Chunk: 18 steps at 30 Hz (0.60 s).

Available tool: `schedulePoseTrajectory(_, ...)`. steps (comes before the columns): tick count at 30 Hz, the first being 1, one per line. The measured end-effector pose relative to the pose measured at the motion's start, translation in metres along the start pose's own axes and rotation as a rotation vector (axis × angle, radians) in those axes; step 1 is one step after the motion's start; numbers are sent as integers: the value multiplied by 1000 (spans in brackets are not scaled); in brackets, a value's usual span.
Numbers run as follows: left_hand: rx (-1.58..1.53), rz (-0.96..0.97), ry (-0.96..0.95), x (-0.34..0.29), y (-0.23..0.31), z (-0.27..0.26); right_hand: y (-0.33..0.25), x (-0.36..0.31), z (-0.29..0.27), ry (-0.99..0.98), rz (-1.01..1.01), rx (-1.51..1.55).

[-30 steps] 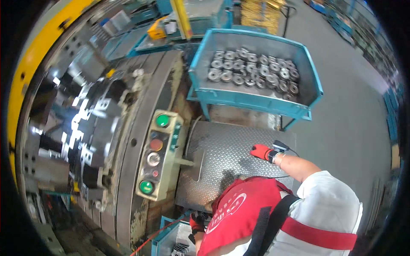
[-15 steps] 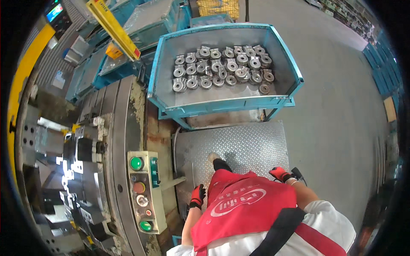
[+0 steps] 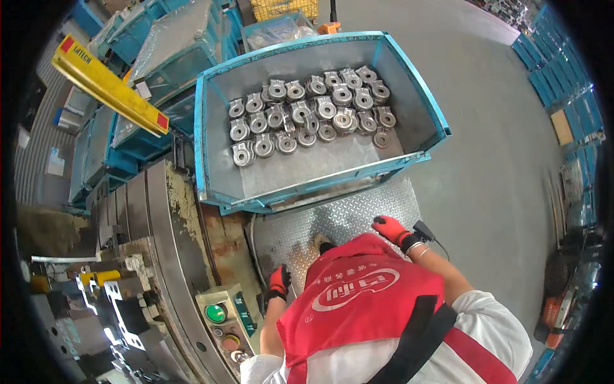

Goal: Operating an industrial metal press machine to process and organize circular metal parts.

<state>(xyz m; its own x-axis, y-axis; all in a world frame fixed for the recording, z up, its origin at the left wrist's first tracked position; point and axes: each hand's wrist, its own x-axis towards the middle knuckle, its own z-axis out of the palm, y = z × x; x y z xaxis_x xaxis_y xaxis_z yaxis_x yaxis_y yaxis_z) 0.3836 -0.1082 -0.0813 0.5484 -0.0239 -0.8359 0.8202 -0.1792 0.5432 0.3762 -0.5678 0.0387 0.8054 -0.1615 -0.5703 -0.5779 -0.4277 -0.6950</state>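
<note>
My left hand [image 3: 279,281], in a red and black glove, hangs beside the apron with its fingers curled and nothing visible in them. Further forward, on the right, my right hand [image 3: 391,229] is held over the metal tread plate [image 3: 339,217], its gloved fingers drawn together around nothing that shows. Ahead of both hands stands a blue-rimmed metal bin [image 3: 268,185]. Rows of round metal parts [image 3: 325,107], each with a centre hole and a tab, lie stacked inside it. Neither hand touches the bin.
A press-like machine [image 3: 153,211] stands on the left, with a control box [image 3: 224,320] near my left arm. A yellow bar [image 3: 109,86] juts out above it. Blue crates [image 3: 173,57] are stacked behind. A small black device [image 3: 423,230] with a cord is beside my right wrist.
The bin is nearer and the view has turned. My right hand has moved forward and left, farther out from the apron. The control box has slid lower in the view.
</note>
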Motion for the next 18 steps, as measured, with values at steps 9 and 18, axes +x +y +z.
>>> schedulePoseTrajectory(9, 189, 196, 11, 32, 134, 17, 44, 37, -47, 106, 204, 112)
schedulePoseTrajectory(18, 1024, 126, 127, 26, 285, 60, 54, 115, -136, -5, 343, 453)
